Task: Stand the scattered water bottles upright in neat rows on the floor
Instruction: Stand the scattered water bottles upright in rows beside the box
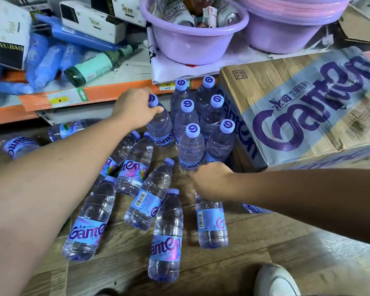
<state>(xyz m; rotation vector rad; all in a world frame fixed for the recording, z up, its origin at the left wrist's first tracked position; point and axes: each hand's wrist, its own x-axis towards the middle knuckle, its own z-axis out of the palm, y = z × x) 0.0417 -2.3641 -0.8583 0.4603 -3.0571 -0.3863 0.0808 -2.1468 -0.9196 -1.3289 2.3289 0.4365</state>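
Observation:
Several clear water bottles with purple caps and blue labels stand upright in rows [190,144] beside a cardboard box. My left hand [135,108] grips the neck of one upright bottle [160,127] at the left of that group. My right hand [212,181] is closed over the top of a lying bottle [212,225] on the wooden floor. Several more bottles lie scattered on the floor, such as one at the front [167,238] and one at the left [88,221]. Two others [19,146] lie further left near the shelf.
A large printed cardboard box [297,116] sits to the right of the upright rows. Behind runs a low orange-edged shelf [107,92] holding purple basins [192,39], boxes and blue packages. A white shoe [276,280] shows at the bottom right.

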